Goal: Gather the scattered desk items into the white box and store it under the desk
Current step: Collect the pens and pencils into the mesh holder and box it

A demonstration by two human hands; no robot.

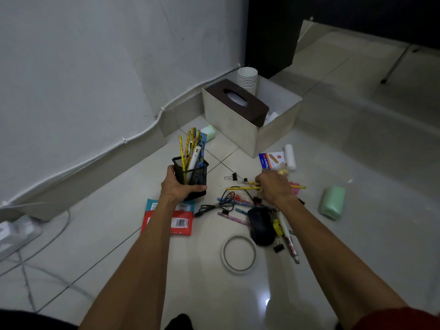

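Observation:
My left hand (177, 186) grips a black mesh pencil cup (191, 176) full of pencils and pens, held just above the floor. My right hand (273, 185) is closed on a yellow pencil (238, 188) lying across the pile of scattered items. The white box (238, 125) stands by the wall behind, holding a brown tissue box (238, 101) and a stack of white paper cups (247, 79). On the tiles lie more pens (232, 219), a black mouse (260, 226), a tape ring (239, 254), binder clips (232, 176), a cable (221, 203) and a plaster box (272, 159).
Red and blue packets (181, 221) lie under my left forearm. A green pouch (332, 202) sits at the right, another green one (208, 133) beside the box, and a white tube (290, 157) near the plaster box. A power strip (14, 232) with cords lies at the left by the wall.

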